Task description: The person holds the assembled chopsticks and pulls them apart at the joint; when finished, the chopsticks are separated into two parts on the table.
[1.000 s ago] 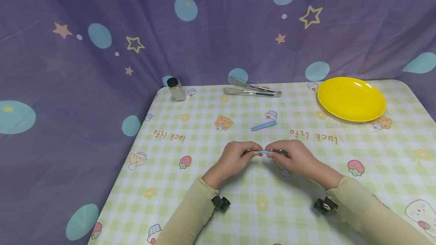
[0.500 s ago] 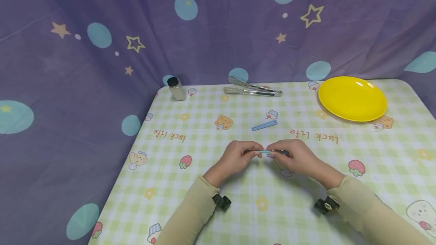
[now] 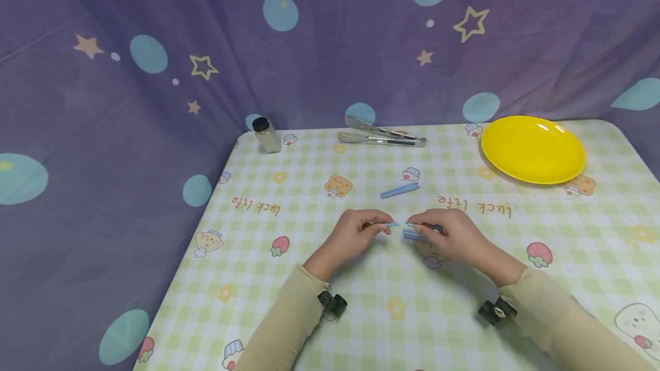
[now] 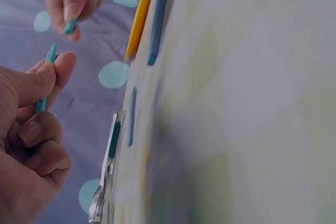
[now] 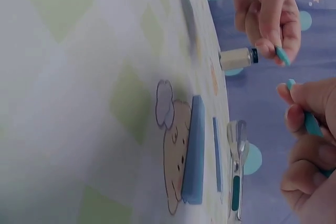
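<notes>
My left hand (image 3: 353,236) pinches a short, slim teal stick (image 4: 51,53) between thumb and forefinger, its tip pointing right. Facing it, my right hand (image 3: 456,236) grips a second teal stick (image 5: 312,124), whose rear part runs back under the curled fingers. A small gap separates the two tips. Both hands are raised over the table in the wrist views. Below the right fingers lies a blue bar-like piece (image 3: 411,235), partly hidden by that hand in the head view. A similar pale-blue piece (image 3: 399,190) with a lengthwise line lies farther back.
Metal tongs (image 3: 384,137) lie at the back of the table. A black-capped jar (image 3: 268,137) stands at the back left. The yellow plate (image 3: 533,150) sits at the back right. A checked cloth (image 3: 330,279) covers the table, with a purple curtain (image 3: 330,44) behind.
The hands have drawn slightly apart. The teal line that ran unbroken between their fingertips now shows as two pieces with a gap. More of the blue bar under the right hand shows.
</notes>
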{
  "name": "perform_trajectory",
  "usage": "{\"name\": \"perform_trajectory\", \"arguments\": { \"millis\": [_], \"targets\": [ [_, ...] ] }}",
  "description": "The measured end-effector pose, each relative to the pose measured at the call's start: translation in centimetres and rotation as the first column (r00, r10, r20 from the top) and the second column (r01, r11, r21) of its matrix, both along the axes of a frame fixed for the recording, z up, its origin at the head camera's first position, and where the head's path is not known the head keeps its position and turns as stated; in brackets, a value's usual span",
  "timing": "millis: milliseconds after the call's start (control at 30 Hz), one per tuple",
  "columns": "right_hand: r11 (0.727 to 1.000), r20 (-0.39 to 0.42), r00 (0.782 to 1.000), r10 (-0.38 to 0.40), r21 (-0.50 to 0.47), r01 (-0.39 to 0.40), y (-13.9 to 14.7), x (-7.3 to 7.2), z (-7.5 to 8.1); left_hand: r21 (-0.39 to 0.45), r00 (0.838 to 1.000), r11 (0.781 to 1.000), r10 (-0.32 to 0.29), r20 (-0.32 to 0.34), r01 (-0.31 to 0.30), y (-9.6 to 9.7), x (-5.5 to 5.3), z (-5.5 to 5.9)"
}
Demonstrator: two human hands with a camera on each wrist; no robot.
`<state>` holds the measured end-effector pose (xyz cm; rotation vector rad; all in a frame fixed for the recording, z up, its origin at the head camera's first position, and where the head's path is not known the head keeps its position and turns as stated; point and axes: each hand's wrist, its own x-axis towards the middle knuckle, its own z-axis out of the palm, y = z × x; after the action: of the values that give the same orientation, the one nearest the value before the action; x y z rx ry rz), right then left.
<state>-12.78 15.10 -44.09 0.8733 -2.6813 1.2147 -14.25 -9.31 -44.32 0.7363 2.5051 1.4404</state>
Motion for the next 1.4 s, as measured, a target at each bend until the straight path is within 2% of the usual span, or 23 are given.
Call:
{"name": "perform_trajectory", "arguments": {
  "millis": [133, 300, 467, 567, 667, 767, 833, 933, 1033, 1200, 1400],
  "targets": [
    [0.998, 0.017, 0.998, -0.068, -0.008, 0.068, 0.2, -0.3, 0.0, -0.014, 0.999, 0.999, 0.037, -0.031, -0.038, -0.4, -0.5, 0.2],
    [0.984, 0.055, 0.983, -0.176, -0.002, 0.177, 0.2, -0.5, -0.3, -0.052, 0.999, 0.999, 0.001, -0.050, -0.003, -0.5, -1.1, -0.1],
    [0.968, 0.137, 0.959, -0.246, -0.010, 0.250, 0.6, -0.4, -0.6, -0.079, 1.000, 0.997, -0.012, -0.016, 0.010, -0.4, -1.8, -0.6],
    [0.966, 0.195, 0.949, -0.248, -0.017, 0.257, 1.0, -0.4, -0.6, -0.069, 1.000, 0.997, 0.024, 0.006, -0.024, 0.0, -2.4, -0.8],
    [0.968, 0.250, 0.938, -0.240, -0.012, 0.251, 1.4, -0.4, -0.7, -0.066, 0.995, 0.993, 0.104, 0.014, -0.102, 0.7, -3.0, -1.0],
    [0.968, 0.285, 0.927, -0.243, 0.006, 0.252, 1.6, -0.6, -0.8, -0.118, 0.977, 0.970, 0.213, -0.017, -0.213, 1.6, -3.7, -1.0],
    [0.965, 0.293, 0.922, -0.254, 0.021, 0.260, 1.8, -0.6, -1.0, -0.163, 0.959, 0.945, 0.281, -0.038, -0.283, 2.2, -4.2, -1.0],
    [0.959, 0.291, 0.915, -0.279, 0.041, 0.279, 1.9, -0.8, -1.1, -0.215, 0.934, 0.909, 0.351, -0.067, -0.357, 3.1, -4.7, -1.0],
    [0.953, 0.274, 0.913, -0.301, 0.063, 0.295, 1.9, -0.9, -1.4, -0.215, 0.924, 0.898, 0.376, -0.074, -0.383, 3.9, -5.2, -1.2],
    [0.957, 0.261, 0.920, -0.292, 0.079, 0.281, 1.5, -1.1, -2.0, -0.209, 0.919, 0.895, 0.388, -0.072, -0.395, 4.8, -6.0, -1.7],
    [0.965, 0.299, 0.918, -0.261, 0.089, 0.246, 1.2, -1.5, -2.4, -0.278, 0.904, 0.861, 0.420, -0.084, -0.426, 6.0, -6.7, -1.8]
  ]
}}
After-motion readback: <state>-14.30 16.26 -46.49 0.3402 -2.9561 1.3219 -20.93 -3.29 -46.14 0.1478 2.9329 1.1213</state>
